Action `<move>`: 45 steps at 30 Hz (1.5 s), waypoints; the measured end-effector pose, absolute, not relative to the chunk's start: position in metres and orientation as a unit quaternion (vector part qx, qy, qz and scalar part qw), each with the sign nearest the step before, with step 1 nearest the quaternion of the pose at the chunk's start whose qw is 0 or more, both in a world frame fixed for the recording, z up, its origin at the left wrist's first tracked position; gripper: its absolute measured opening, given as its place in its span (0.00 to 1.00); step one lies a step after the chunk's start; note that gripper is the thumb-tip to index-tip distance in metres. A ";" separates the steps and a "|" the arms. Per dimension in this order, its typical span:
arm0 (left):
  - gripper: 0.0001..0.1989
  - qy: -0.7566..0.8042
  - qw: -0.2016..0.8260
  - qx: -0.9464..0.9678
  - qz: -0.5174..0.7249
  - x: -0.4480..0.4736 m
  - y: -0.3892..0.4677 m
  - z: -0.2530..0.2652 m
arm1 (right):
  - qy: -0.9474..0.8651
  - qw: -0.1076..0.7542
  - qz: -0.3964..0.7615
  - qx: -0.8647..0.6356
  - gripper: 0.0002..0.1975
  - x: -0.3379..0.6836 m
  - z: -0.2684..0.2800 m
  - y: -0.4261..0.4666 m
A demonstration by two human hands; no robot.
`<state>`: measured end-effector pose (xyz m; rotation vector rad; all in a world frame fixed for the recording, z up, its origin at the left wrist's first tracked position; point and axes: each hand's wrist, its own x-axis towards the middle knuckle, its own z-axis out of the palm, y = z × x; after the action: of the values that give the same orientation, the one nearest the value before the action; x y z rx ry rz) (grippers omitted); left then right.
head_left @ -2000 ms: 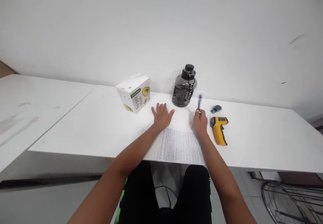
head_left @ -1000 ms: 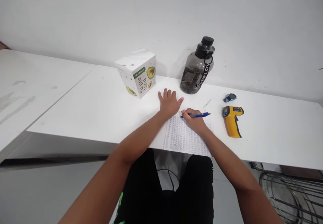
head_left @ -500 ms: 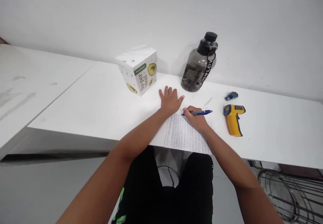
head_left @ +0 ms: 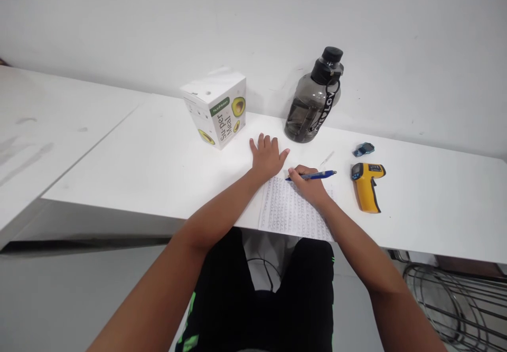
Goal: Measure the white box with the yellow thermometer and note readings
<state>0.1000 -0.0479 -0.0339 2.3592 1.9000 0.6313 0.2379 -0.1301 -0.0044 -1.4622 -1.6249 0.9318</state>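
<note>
My right hand point(head_left: 310, 184) is closed around a blue pen point(head_left: 322, 175), its tip down at the upper part of a sheet of paper point(head_left: 283, 212). Rows of handwriting cover the sheet, which reaches to the table's front edge. My left hand point(head_left: 268, 157) lies flat with fingers spread at the sheet's top left corner. Beyond that hand stands a white box with avocado pictures point(head_left: 224, 114). Behind both hands is a grey translucent bottle point(head_left: 307, 106) with a black cap.
To the right on the white table point(head_left: 435, 198) lie a yellow infrared thermometer point(head_left: 367, 188) and a small dark blue device point(head_left: 363, 149). A thin whitish strip point(head_left: 327, 158) is near the right hand. Below the table's right side is a wire rack point(head_left: 455, 299).
The pen has shifted very slightly to the right and tilted a little with my right hand. My left hand stays in place. The view has moved slightly.
</note>
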 end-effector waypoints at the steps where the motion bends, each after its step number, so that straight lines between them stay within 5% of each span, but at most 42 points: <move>1: 0.30 0.614 0.024 0.762 0.202 0.100 -0.048 -0.034 | -0.632 0.376 0.362 -0.573 0.20 0.238 -0.004 -0.130; 32: 0.33 0.614 0.040 0.757 0.218 0.100 -0.050 -0.031 | -0.626 0.381 0.372 -0.570 0.21 0.239 -0.003 -0.131; 45: 0.33 0.616 0.042 0.757 0.212 0.100 -0.050 -0.030 | -0.611 0.440 0.239 -0.614 0.20 0.242 -0.004 -0.130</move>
<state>0.1002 -0.0496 -0.0298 2.3186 1.8858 0.6493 0.2417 -0.1304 -0.0039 -1.5246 -1.5170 0.5945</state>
